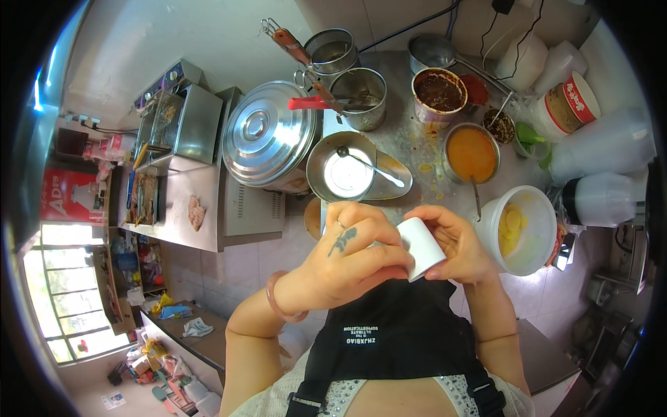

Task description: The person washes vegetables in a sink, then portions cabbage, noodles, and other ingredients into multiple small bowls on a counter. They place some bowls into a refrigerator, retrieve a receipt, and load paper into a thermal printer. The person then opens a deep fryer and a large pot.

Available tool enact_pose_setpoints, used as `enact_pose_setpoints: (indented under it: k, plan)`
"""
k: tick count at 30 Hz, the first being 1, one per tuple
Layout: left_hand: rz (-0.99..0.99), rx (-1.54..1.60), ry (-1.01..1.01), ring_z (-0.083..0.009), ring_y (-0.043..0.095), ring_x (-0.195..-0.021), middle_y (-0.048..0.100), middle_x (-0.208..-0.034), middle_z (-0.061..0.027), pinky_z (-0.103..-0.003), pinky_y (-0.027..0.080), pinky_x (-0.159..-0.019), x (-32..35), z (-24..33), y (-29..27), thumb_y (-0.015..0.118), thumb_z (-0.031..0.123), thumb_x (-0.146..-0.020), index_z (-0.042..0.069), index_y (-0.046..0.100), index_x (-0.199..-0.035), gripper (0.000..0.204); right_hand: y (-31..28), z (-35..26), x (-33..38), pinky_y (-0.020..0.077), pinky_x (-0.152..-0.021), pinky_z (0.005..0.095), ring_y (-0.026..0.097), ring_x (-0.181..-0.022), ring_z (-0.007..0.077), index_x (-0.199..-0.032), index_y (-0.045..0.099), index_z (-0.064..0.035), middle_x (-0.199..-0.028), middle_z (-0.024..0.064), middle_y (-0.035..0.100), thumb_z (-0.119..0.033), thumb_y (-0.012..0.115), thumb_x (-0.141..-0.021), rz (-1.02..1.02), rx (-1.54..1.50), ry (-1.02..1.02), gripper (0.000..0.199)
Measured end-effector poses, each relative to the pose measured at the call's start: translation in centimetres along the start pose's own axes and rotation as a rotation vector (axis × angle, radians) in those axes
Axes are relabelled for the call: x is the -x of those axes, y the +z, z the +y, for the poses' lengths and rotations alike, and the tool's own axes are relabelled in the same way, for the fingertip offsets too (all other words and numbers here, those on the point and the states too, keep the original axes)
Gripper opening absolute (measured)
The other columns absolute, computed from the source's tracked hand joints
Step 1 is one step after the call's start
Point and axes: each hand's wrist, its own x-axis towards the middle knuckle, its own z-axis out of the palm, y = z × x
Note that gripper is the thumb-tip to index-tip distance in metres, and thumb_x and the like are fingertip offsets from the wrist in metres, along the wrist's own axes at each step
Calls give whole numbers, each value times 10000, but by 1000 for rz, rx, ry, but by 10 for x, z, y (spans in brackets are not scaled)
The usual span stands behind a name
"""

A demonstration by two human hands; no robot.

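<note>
In front of my apron I hold a small white cylinder (420,247), smooth and tilted; whether it is a jar or a roll I cannot tell. My right hand (458,243) grips its right side, thumb and fingers at both ends. The fingers of my left hand (365,247) are bent against its left side, and their tips are partly hidden. Just beyond my hands, a metal pan (319,170) with a spoon (379,170) lying across it sits at the counter's edge. To the right stands a white tub (495,229) with yellow pieces inside.
A large lidded steel pot (264,132) stands at the left of the counter (399,90). Farther back are strainers (361,97), a tub of dark red sauce (439,97) and a bowl of orange liquid (472,153) with a ladle. Stacked clear containers (604,146) line the right side.
</note>
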Motion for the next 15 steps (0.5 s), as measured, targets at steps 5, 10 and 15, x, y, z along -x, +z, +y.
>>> enact_pose_setpoints:
  k: [5,10,15]
  plan:
    - [-1,64,6,-207,567,-954,592,-974,22,-363,353,-860,7,-1,3,834,119,-622,147,673,-940,357,1,1,3,420,-1048,360,499,-1235,203,-1347,462,14,-1286,109,524,87,824,-613,-5,36,0,822]
    - [40,98,-32,-209,572,-941,601,-978,17,-364,367,-850,9,2,6,840,112,-618,131,664,-919,349,3,3,7,419,-1050,362,496,-1241,203,-1340,473,17,-1288,108,522,101,819,-611,-8,29,-8,811]
    - [23,85,9,-212,577,-929,608,-976,17,-360,373,-844,13,2,6,845,117,-616,128,667,-914,347,3,4,8,419,-1051,366,491,-1248,205,-1337,479,20,-1292,105,519,105,818,-606,-22,43,-14,810]
